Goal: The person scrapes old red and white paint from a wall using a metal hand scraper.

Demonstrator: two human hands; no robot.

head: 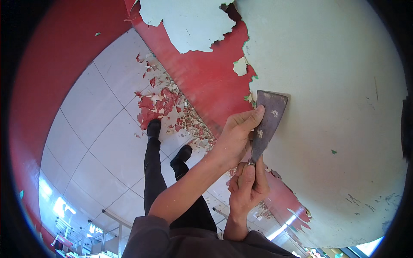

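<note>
A paint scraper [270,117] with a broad, worn metal blade is held up before a wall. My left hand [237,133] grips the blade's left edge, its thumb lying on the flat face and its other fingers partly hidden behind. Lower down, my right hand [247,190] is closed around the handle just below the metal ferrule. Most of the handle is hidden by the fingers. Behind the blade is the wall's pale bared surface [326,96]. Red paint [209,87] with a ragged edge covers the wall to the left of the blade.
Red and pale paint flakes [180,116] litter the tiled floor [106,129] along the wall's foot, near my black shoes [154,129]. A loose flap [240,66] clings to the paint edge. Metal-framed furniture [113,222] stands at lower left. Another red surface [58,54] borders the floor at left.
</note>
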